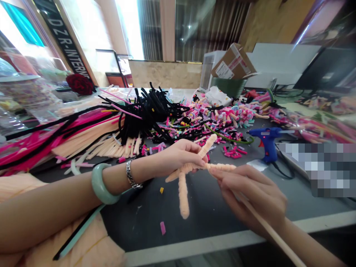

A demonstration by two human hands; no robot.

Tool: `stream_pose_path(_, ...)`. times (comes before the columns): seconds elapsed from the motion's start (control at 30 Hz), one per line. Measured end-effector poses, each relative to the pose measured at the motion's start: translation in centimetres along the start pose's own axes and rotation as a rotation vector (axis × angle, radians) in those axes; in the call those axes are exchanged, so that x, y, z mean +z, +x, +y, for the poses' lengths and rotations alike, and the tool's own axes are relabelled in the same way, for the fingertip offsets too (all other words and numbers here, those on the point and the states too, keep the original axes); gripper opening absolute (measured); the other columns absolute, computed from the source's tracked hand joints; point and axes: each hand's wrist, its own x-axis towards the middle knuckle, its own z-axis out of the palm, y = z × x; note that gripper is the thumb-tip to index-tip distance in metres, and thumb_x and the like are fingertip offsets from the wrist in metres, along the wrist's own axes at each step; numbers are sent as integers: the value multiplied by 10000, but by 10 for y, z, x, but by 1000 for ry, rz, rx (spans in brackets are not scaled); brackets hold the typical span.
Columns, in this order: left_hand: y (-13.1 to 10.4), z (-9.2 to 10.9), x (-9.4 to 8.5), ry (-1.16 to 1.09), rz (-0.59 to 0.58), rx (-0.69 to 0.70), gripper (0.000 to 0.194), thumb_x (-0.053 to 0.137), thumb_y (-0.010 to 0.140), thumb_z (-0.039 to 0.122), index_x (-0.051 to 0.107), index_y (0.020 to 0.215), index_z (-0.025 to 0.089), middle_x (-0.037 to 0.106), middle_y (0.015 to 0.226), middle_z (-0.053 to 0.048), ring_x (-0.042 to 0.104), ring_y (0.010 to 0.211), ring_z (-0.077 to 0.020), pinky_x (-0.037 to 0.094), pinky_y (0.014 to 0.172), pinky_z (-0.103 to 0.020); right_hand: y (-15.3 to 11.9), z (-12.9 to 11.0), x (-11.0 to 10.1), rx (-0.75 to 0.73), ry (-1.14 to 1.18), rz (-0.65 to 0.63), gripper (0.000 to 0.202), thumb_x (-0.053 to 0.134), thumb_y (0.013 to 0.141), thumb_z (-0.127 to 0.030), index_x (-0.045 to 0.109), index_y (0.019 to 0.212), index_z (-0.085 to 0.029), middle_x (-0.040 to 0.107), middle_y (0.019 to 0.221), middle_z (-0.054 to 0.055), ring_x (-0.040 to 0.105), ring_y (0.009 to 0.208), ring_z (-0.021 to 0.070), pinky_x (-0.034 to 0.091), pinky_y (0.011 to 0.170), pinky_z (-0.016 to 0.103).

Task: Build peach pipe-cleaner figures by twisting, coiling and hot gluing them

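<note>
My left hand (186, 157), with a bangle and a metal watch band on its arm, pinches the middle of a peach fuzzy figure (183, 194) made of wound stems. One limb hangs down, one points up and right, and a shorter one points left. My right hand (247, 191) is closed on another limb (222, 167) of the figure, at the right. A long straight peach stem (274, 233) runs from under the right fingers to the bottom edge.
A blue glue gun (268, 142) stands at the right on the dark table (211, 222). Behind the hands lie black stems (150, 111), pink stems and a heap of colourful cut pieces (233, 115). A cardboard box (233, 63) sits at the back.
</note>
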Motion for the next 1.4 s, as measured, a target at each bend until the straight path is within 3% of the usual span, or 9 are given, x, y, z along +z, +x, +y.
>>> stream_pose_path(0.23,1,-2,-3,-25,-38,18,107,700,657,120,632,734,91,578,602,22,512,518,-38,391,496,-142,2,0,0,36,34,43,380,628,716,24,584,966,-259,738,907,19,661,724,168,538,625,289)
stream_pose_path(0.47,0,-3,-1,244,-11,72,206,721,662,188,583,784,96,583,688,10,531,595,-60,430,570,-176,-1,0,2,51,11,42,358,648,715,21,589,965,-228,741,923,27,611,680,139,529,655,257)
stream_pose_path(0.63,-1,-5,2,377,-73,145,239,692,674,141,522,843,135,565,708,23,518,594,-66,416,555,-180,-4,-2,4,163,3,75,325,637,746,0,588,951,-247,718,865,-2,593,644,121,500,617,239)
stream_pose_path(0.77,-5,-5,7,463,-134,176,247,690,719,219,489,847,156,537,707,27,482,590,-70,387,529,-186,-5,-2,5,236,3,68,283,626,779,-40,578,948,-261,689,788,-15,603,627,123,485,596,235)
stream_pose_path(0.87,-7,-6,11,545,-99,209,266,690,739,296,470,814,166,503,660,40,465,581,-73,359,504,-180,-5,-2,4,253,1,51,225,603,807,-70,587,912,-268,688,765,-14,614,609,131,478,569,241)
stream_pose_path(0.97,-6,-9,12,592,-54,206,242,692,716,247,482,805,166,522,660,35,481,584,-79,366,509,-180,-2,-3,3,230,-4,46,197,601,808,-80,590,870,-267,679,711,-26,604,573,125,475,555,238)
stream_pose_path(1.13,-2,-14,9,505,87,225,193,646,698,142,485,802,163,527,667,38,480,588,-74,361,523,-177,2,-5,0,159,55,34,263,624,757,-16,598,892,-241,736,843,-5,649,688,123,501,628,225)
stream_pose_path(1.23,-1,-15,9,382,167,283,210,664,720,178,478,814,156,520,697,40,493,608,-66,379,552,-179,1,-3,2,198,128,39,292,638,735,-10,608,912,-240,736,876,11,664,773,147,515,694,259)
stream_pose_path(1.4,-5,-12,17,82,243,324,270,731,692,196,506,829,139,546,708,40,531,610,-53,424,597,-177,-4,-4,2,331,258,100,275,663,727,-25,621,883,-248,718,831,19,682,753,173,530,675,293)
